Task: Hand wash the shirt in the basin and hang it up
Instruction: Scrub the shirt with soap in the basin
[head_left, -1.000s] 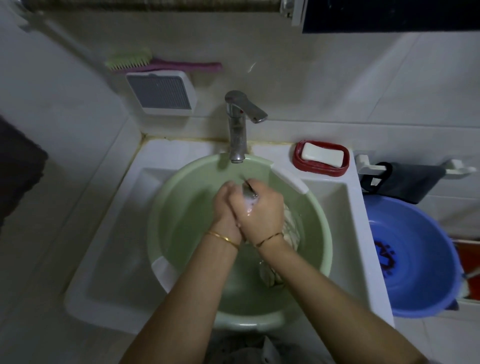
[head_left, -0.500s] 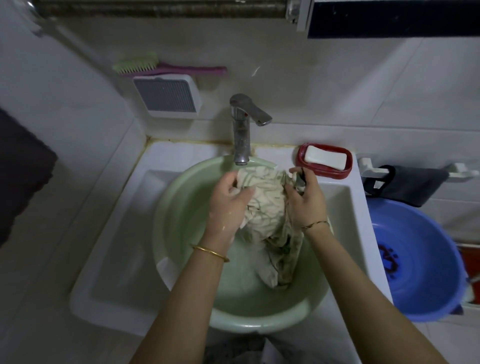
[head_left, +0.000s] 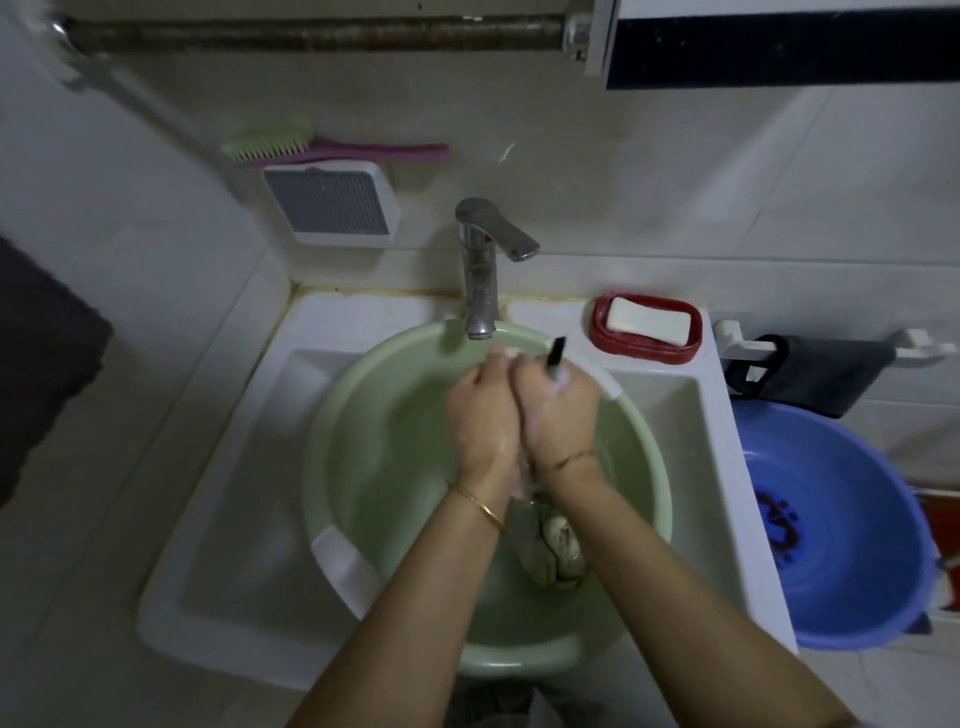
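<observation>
My left hand (head_left: 480, 410): in the middle of the frame, knuckles up, fingers curled down round a bunch of the shirt, its side pressed against my right hand.
My right hand (head_left: 558, 410): just right of the left and touching it, fingers curled over the same bunch of cloth; a narrow dark strip pokes up from the top of the fist.
Shirt (head_left: 558, 545): pale, patterned and wet. Most of it is hidden inside my two fists. A twisted tail hangs below my wrists into the basin, low and right of centre.
Suds (head_left: 524, 480): white foam between my wrists and on the back of my right hand.
Green basin (head_left: 519, 660): round, sitting in the sink and filling the middle of the frame; my hands are over its far half.
Sink (head_left: 218, 571): white and rectangular, around the basin.
Tap (head_left: 480, 275): metal, upper centre; its spout ends just above my fingertips.
Soap (head_left: 647, 323): white bar in a red dish (head_left: 608, 340) on the sink's ledge, right of the tap.
Blue basin (head_left: 857, 519): at the right edge, beside the sink.
Brush (head_left: 332, 148): green bristles and pink handle, lying on a white box (head_left: 332, 202) on the wall, upper left.
Bangles: a thin one on each wrist.
</observation>
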